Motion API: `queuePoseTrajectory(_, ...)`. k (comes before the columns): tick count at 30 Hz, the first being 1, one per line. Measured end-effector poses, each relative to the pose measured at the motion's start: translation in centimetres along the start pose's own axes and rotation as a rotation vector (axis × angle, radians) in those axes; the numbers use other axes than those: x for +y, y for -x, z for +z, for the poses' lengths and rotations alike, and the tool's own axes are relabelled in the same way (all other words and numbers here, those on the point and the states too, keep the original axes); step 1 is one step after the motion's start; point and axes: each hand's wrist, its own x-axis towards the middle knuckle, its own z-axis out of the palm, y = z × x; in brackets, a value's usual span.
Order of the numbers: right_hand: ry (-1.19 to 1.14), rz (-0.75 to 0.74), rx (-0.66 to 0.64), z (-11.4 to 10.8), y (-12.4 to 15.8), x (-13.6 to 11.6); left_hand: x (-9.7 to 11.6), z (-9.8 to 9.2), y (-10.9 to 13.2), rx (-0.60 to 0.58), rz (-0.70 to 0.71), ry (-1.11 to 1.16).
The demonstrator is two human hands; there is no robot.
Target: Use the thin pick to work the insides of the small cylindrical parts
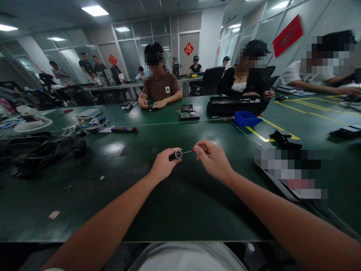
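My left hand (164,164) is closed around a small black cylinder (178,154) whose silver-rimmed round end faces me. From the fingers of my right hand (213,159) a thin metal shaft with a red part (187,152) points left. Its tip meets the rim of the cylinder, or lies just in front of it; I cannot tell which. It looks like a slim screwdriver, its handle mostly hidden by my fingers. Both hands are held above the green table (180,210).
A blue bin (247,119) and a long black casing (237,107) stand at the back right. Circuit-board parts (189,114) lie at the back centre. Black plastic parts (50,152) and a pen-like tool (124,129) are on the left. A co-worker (161,84) sits opposite.
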Motion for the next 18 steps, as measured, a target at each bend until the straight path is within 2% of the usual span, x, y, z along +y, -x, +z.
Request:
queuePoseTrajectory(3,0.059,0.038,0.027,0.05,-0.08,0.12,0.11,0.02,0.02,-0.008,0.014,0.000)
queuePoseTrajectory(6,0.061,0.013,0.041,0.08,-0.04,0.16,0.14,-0.01,0.05,-0.011,0.012,-0.005)
queuePoseTrajectory(11,0.041,-0.015,-0.013,0.07,0.18,0.13,0.09,-0.15,0.04,0.007,-0.009,-0.006)
queuePoseTrajectory(15,0.036,-0.012,0.037,0.27,0.31,0.13,-0.03,-0.01,0.01,-0.017,0.016,-0.020)
queuePoseTrajectory(18,-0.081,0.030,0.091,0.51,0.25,0.17,-0.08,0.07,-0.01,-0.026,0.022,-0.051)
